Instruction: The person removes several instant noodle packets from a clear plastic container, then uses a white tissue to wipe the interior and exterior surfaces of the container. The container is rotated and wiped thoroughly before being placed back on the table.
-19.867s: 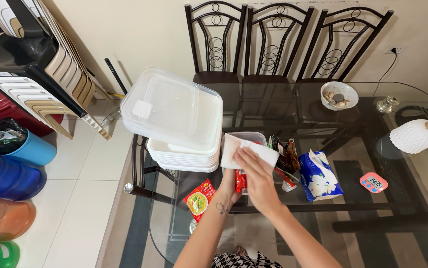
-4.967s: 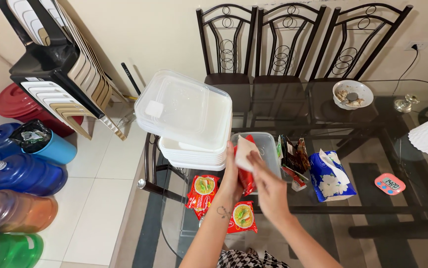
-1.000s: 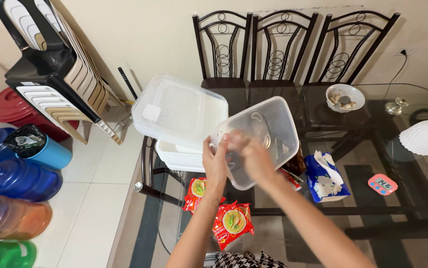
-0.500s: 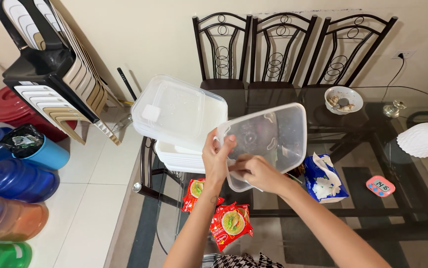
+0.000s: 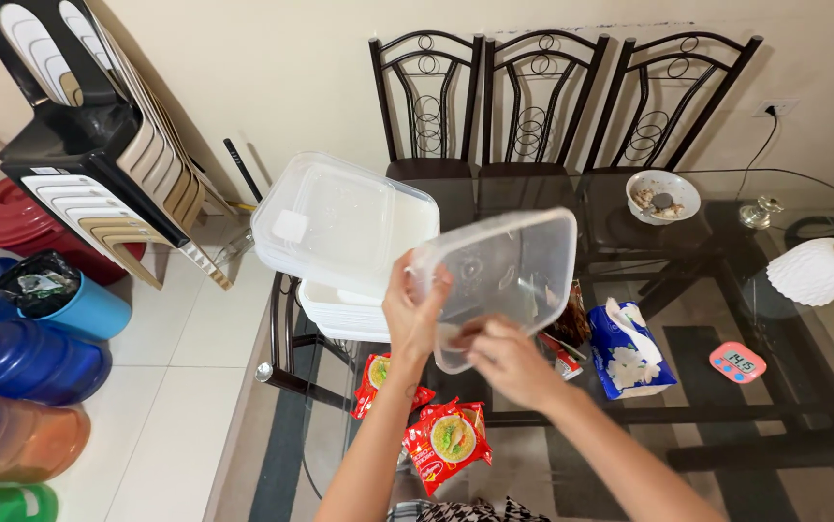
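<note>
stood beside a stack of white containers [image 5: 349, 304]; left hand [image 5: 409, 314] clamped the clear plastic container [image 5: 494, 280] edge, tilted above the glass table [image 5: 726, 290]; right hand [image 5: 504, 356] gripped its lower rim.

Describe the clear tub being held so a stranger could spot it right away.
Start at the glass table in front of three dark metal chairs. Above its near left part, the left hand and right hand hold up a clear plastic tub, tilted. Unlike the white stack of containers beside it, it is see-through and off the table.
</note>
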